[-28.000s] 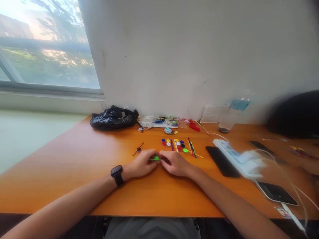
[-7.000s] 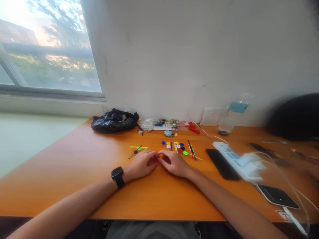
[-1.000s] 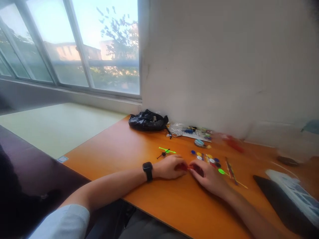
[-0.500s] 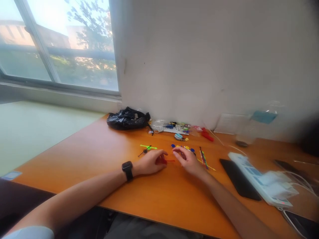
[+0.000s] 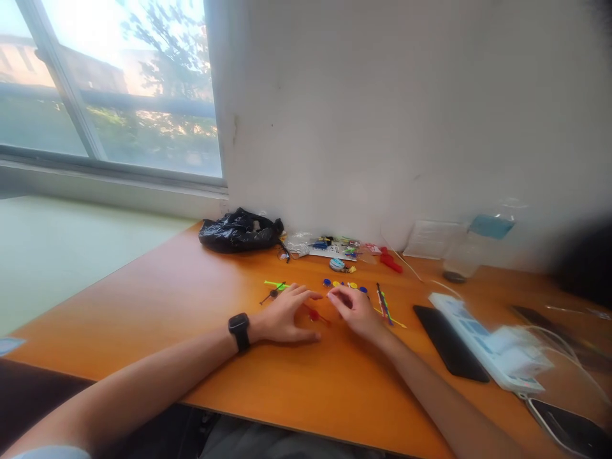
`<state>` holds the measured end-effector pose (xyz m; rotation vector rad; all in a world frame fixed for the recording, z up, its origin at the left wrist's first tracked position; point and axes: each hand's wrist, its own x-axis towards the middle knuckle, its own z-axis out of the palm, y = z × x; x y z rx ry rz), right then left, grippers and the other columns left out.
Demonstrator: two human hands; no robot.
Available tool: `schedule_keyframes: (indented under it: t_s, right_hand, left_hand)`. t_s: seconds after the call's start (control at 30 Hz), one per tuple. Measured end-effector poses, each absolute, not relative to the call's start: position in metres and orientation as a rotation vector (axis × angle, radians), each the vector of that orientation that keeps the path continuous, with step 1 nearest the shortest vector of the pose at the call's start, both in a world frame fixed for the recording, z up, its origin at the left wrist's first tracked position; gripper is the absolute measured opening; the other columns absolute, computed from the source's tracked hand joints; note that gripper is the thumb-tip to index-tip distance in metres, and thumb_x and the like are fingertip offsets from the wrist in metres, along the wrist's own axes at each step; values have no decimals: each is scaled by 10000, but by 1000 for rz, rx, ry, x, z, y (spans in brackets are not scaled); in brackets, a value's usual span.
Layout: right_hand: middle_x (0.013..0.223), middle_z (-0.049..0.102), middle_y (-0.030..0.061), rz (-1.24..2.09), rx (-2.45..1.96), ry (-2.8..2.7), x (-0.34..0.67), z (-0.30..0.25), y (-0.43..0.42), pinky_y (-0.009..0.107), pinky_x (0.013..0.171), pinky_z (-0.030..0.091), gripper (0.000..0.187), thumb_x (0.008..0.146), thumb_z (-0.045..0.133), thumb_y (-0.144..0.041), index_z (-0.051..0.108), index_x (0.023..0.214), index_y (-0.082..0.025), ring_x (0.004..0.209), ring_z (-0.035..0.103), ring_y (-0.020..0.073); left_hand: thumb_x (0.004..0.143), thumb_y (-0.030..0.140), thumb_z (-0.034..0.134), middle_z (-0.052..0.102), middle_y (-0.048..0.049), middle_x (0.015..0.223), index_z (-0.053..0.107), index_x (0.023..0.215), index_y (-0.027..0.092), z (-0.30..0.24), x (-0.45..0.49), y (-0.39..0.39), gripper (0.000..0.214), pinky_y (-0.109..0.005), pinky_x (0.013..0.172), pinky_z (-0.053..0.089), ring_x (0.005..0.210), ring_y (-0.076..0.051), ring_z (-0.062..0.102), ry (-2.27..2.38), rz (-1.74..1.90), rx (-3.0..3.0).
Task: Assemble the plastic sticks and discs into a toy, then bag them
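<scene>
My left hand (image 5: 285, 315) is open, thumb and fingers spread around a small red piece (image 5: 314, 315) with a round centre and thin arms, which lies on the table. To its right my right hand (image 5: 357, 310) is closed in a pinch; what its fingertips hold, if anything, is too small to make out. A green arrow-like stick (image 5: 274, 284) and a dark stick with a round centre (image 5: 274, 293) lie just beyond my left hand. Blue and yellow round pieces (image 5: 352, 286) sit behind my right hand, and several thin coloured sticks (image 5: 384, 304) lie to its right.
Along the wall are a black plastic bag (image 5: 239, 231), a tape measure (image 5: 337, 264), small packets and a red object (image 5: 391, 260). On the right are a dark flat pad (image 5: 447, 341), a white power strip (image 5: 478, 335) with plugs, a clear bottle (image 5: 466, 255) and a phone (image 5: 571, 424).
My left hand has opened and let go of the red piece, which now shows on the table. My right hand's fingers have drawn together into a pinch. The view has shifted slightly.
</scene>
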<state>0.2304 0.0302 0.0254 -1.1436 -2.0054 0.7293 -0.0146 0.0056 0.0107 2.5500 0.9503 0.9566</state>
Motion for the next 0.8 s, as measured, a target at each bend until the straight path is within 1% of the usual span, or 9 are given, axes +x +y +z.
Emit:
schedule_keyframes:
  t_s: [0.1, 0.17, 0.23, 0.3, 0.43, 0.53, 0.63, 0.7, 0.8]
  right_hand:
    - [732, 662, 20, 648, -1145, -2088, 230, 20, 30, 313, 624, 410, 315, 999, 566, -481, 708, 895, -220, 653, 560, 188]
    - [762, 681, 26, 637, -1141, -2102, 230, 19, 29, 317, 637, 421, 301, 1007, 558, -462, 705, 896, -224, 672, 573, 192]
    - [798, 699, 32, 633, -1143, -2087, 230, 20, 29, 320, 644, 430, 290, 1006, 559, -457, 705, 913, -225, 696, 590, 197]
    - [844, 721, 43, 634, -1156, -2058, 230, 21, 30, 325, 657, 443, 287, 1000, 567, -464, 709, 938, -223, 725, 614, 205]
    - [881, 745, 59, 633, -1214, -2009, 231, 23, 31, 333, 669, 462, 317, 991, 568, -498, 714, 959, -217, 728, 637, 213]
    - [884, 751, 64, 683, -1213, -1982, 230, 25, 30, 328, 666, 468, 343, 975, 579, -527, 716, 955, -213, 722, 644, 214]
    - [740, 688, 32, 838, -1202, -1929, 228, 28, 28, 300, 570, 412, 432, 965, 555, -598, 710, 880, -203, 599, 578, 183]
    - [668, 625, 13, 853, -1197, -1887, 228, 31, 28, 289, 527, 360, 488, 957, 540, -638, 696, 824, -196, 548, 515, 163]
    - [677, 608, 14, 796, -1181, -1839, 229, 32, 30, 288, 523, 355, 500, 954, 534, -644, 674, 796, -191, 550, 499, 156]
  left_hand:
    - [827, 531, 802, 708, -85, 1127, 674, 1212, 255, 8, -12, 8, 491, -424, 956, 483, 1031, -281, 642, 940, 941, 2575]
    - [860, 442, 776, 716, -79, 1082, 693, 1145, 251, 7, -11, 8, 353, -407, 927, 488, 992, -268, 654, 951, 938, 2581]
    - [880, 345, 735, 724, -77, 1049, 692, 1126, 242, 8, -11, 8, 269, -397, 911, 492, 958, -259, 661, 960, 938, 2577]
    - [871, 271, 707, 723, -78, 1050, 679, 1156, 234, 11, -12, 6, 288, -395, 912, 495, 957, -259, 655, 962, 953, 2572]
    - [824, 218, 700, 691, -90, 1144, 620, 1294, 230, 17, -14, 2, 477, -417, 959, 488, 1059, -287, 609, 962, 1027, 2579]
    - [901, 308, 677, 677, -99, 1185, 603, 1328, 237, 23, -15, -2, 440, -438, 986, 478, 1093, -297, 584, 962, 1045, 2582]
    - [967, 427, 645, 674, -104, 1206, 606, 1333, 247, 26, -15, -5, 410, -439, 994, 472, 1103, -294, 576, 963, 1042, 2573]
    - [967, 465, 652, 675, -105, 1215, 608, 1333, 249, 27, -14, -5, 427, -435, 995, 473, 1103, -290, 577, 962, 1039, 2575]
    - [930, 463, 697, 685, -104, 1203, 640, 1277, 253, 25, -12, -4, 409, -439, 1003, 474, 1086, -286, 590, 961, 1022, 2604]
